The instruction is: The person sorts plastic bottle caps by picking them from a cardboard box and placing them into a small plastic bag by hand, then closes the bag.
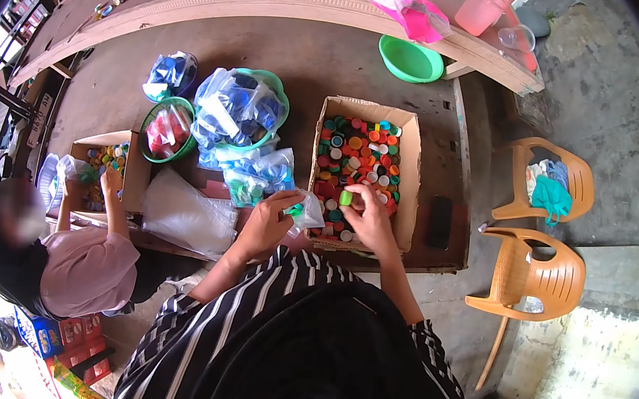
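Between the fingertips of my right hand (366, 215) is a bright green bottle cap (346, 198), held over the near part of a cardboard box (413, 179). Loose bottle caps (355, 152) in red, orange, white, green and black fill that box. Just left of it, my left hand (269, 221) is closed on a clear plastic bag (312, 213) with some green caps inside. Bags of blue caps (267, 173) lie right behind my left hand.
A green basin (285, 96) heaped with bagged dark caps, a basket (154, 153) with red ones and flat plastic bags (188, 214) lie leftward. At far left another person (88, 267) works at a smaller box (135, 177). Orange chairs (513, 275) stand right.
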Demonstrator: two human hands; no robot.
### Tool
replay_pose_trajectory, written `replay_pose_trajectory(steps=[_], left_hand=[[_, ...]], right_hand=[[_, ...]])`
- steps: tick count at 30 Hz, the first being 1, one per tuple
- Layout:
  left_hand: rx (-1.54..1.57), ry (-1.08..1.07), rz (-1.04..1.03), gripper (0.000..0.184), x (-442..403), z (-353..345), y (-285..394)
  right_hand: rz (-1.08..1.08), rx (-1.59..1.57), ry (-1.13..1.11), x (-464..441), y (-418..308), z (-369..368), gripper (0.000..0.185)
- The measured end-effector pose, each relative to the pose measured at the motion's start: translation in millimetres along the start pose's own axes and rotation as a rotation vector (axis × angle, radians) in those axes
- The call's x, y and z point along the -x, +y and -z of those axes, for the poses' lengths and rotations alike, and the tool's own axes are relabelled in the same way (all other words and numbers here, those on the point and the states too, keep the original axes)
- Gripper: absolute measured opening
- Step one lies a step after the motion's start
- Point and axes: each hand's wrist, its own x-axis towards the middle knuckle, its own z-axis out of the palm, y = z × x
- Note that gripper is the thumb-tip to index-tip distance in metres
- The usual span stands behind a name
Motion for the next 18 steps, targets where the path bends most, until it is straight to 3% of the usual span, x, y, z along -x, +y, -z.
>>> replay_pose_trajectory(steps=[2,4,8,10,12,15,18], left_hand=[[0.005,0.007,-0.029,0.048,0,-2,-7],[0.015,0.01,-0.025,0.049,0,-1,-8],[0.029,0.032,0.034,0.049,-3,8,-7],[0.047,0.057,0.049,0.048,-2,11,-13],[0.086,0.089,0.047,0.048,-4,13,-20],[0.084,0.099,0.03,0.048,-6,15,-24],[0.07,0.088,0.044,0.048,-6,16,-25]], right_hand=[[0.031,-0.139,-0.054,-1,-28,-13,0.034],[0.239,0.08,-0.154,-7,-43,-14,0.037],[-0.053,-0.097,-0.071,-12,0,-2,0.038],[-0.135,0.205,-0.066,-11,27,26,0.024],[-0.328,0.722,-0.219,0,59,42,0.015],[-0.534,1.074,-0.456,31,130,38,0.017],[-0.425,1.2,-0.536,46,142,23,0.017]])
